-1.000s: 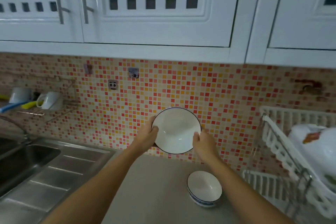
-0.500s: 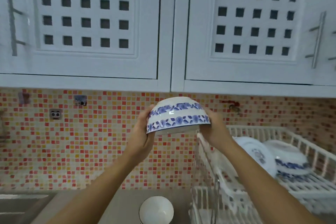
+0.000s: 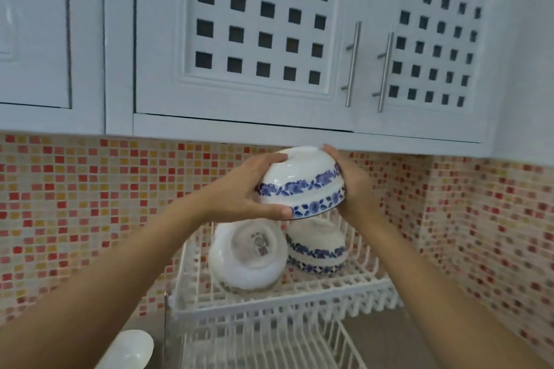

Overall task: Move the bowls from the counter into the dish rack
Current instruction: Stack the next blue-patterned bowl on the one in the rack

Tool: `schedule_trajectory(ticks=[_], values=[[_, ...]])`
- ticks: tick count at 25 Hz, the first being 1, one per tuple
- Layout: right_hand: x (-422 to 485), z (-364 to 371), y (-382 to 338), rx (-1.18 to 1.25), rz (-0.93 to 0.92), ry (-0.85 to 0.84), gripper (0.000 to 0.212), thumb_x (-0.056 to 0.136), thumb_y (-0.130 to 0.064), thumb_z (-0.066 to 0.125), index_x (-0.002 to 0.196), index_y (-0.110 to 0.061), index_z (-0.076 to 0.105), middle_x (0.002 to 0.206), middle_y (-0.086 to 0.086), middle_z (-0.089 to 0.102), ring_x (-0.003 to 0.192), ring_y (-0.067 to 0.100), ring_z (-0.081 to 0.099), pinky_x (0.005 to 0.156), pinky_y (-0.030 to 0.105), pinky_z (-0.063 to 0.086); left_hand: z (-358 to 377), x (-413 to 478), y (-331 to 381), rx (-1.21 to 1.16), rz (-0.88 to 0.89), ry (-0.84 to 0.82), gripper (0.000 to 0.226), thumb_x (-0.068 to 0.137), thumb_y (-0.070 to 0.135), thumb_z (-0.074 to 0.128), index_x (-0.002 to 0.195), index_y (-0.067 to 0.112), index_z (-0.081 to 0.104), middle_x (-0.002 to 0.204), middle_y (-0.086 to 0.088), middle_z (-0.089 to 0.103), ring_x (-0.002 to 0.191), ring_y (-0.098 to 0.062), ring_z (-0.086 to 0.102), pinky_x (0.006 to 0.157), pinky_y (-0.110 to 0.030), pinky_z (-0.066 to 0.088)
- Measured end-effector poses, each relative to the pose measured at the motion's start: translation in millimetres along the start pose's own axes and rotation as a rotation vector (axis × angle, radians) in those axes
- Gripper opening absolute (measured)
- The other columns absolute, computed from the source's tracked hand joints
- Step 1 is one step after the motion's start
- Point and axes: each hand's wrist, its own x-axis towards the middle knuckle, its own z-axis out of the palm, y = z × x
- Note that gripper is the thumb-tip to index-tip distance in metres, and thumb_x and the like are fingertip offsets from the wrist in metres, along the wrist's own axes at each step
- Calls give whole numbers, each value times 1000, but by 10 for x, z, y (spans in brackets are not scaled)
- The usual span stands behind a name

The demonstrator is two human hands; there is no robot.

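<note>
The fingers of the left hand (image 3: 245, 192) wrap the near side of the bowl (image 3: 302, 184), with the thumb on top near the base and one finger under the rim at 6 o'clock. The right hand (image 3: 350, 186) presses the far side at 3 o'clock, its fingertips (image 3: 327, 149) reaching over the base. So both hands are closed on this bowl and hold it upside down, slightly tilted.

Half a second ago the bowl was at the left edge of the rack, at about 10 o'clock from it. Now it is directly above the upper tier of the rack (image 3: 269, 305), over two bowls that already lie there: a white one (image 3: 248, 257) at 7 o'clock below it, and a blue-banded one (image 3: 317, 249) at 5 o'clock. It touches neither of them, as far as I can see.

This means, I think, that the carry is nearly done and only the lowering remains. The free place seems small, so the bowl may need to rest against the others. One more bowl (image 3: 129, 350) waits on the surface at 7 o'clock, so the task is not finished.
</note>
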Motion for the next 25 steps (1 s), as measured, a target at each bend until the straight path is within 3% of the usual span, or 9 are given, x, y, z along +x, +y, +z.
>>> schedule_trajectory(ticks=[3,5,8,12,15,20,25], values=[[-130,-220,463,-16,-20,-7,50,85,0,61,133,-1,48,127,19,59,109,4,48,96,13,33,313,344,264,23,-23,-77,90,67,61,70,139,27,27,131,7,47,111,-12,52,96,-34,48],[-158,-326,719,-12,12,-111,54,88,-1,61,138,-3,42,135,17,53,118,7,45,104,23,35,499,505,347,-7,-50,-103,81,69,57,71,132,23,32,122,10,47,103,-12,53,88,-30,50],[-124,-403,1061,-69,77,-449,77,86,-12,66,148,-17,21,150,9,37,133,23,40,111,39,34,753,680,361,-13,-115,-133,78,71,55,71,130,21,32,117,7,48,100,-13,53,82,-27,51],[-141,-382,1324,-7,128,-807,124,59,-51,81,148,-34,-3,153,-3,24,135,18,34,111,43,36,1015,800,324,60,-205,-208,80,73,56,68,133,20,28,99,14,45,96,-14,52,70,-15,46],[-188,-301,1429,24,140,-899,131,55,-63,78,147,-35,-11,157,-6,12,140,18,26,114,42,31,1120,823,270,38,-277,-246,76,74,54,69,129,21,29,112,5,50,100,-17,54,76,-23,49],[-228,-105,1503,43,85,-919,126,53,-66,77,147,-38,-3,156,-11,12,140,16,26,112,41,34,1184,875,236,109,-349,-331,88,72,52,72,138,23,22,144,0,32,121,-19,41,101,-34,42],[-293,36,1551,37,99,-950,128,53,-57,83,149,-31,1,156,-7,15,138,17,28,111,37,34,1347,950,208,262,-424,-437,88,69,51,75,133,19,23,142,-5,34,123,-26,43,102,-43,43]])
